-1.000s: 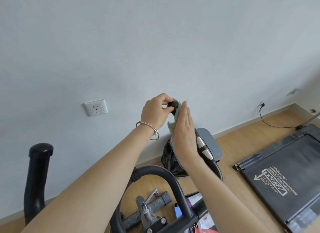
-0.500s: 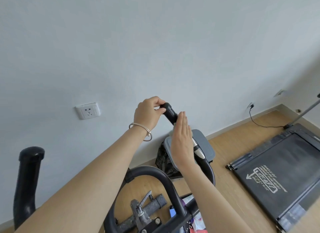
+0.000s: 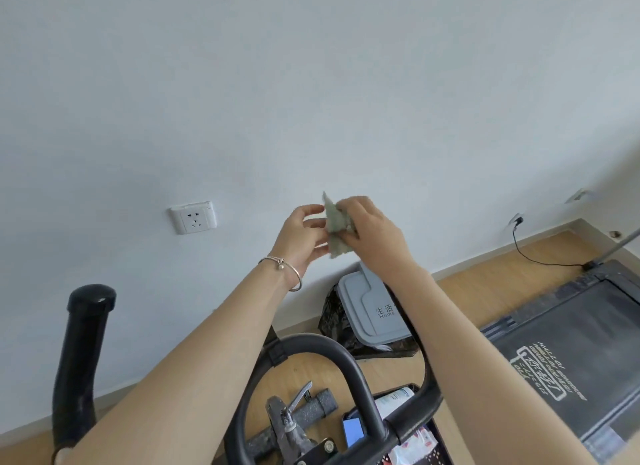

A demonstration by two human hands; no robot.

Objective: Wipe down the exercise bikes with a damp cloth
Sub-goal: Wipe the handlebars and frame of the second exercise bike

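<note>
A small grey-green cloth (image 3: pixel 335 227) is held up in front of the wall between both hands. My right hand (image 3: pixel 372 230) grips the cloth from the right with curled fingers. My left hand (image 3: pixel 301 237), with a bracelet on its wrist, touches the cloth's left edge with thumb and fingers. Below my arms the exercise bike's black looped handlebar (image 3: pixel 332 357) curves across the lower middle. A second upright black handle (image 3: pixel 83 343) stands at the lower left. The handle end gripped earlier is hidden behind my right arm.
A grey lidded bin (image 3: pixel 372 308) with a black bag stands by the wall under my hands. A black treadmill (image 3: pixel 571 357) lies on the wood floor at right, its cable running to a wall plug (image 3: pixel 517 220). A socket (image 3: pixel 193 217) is on the wall.
Both hands have come off the bike's right handle end and risen. The cloth, pressed against the handle before, is now held free in the air between them.
</note>
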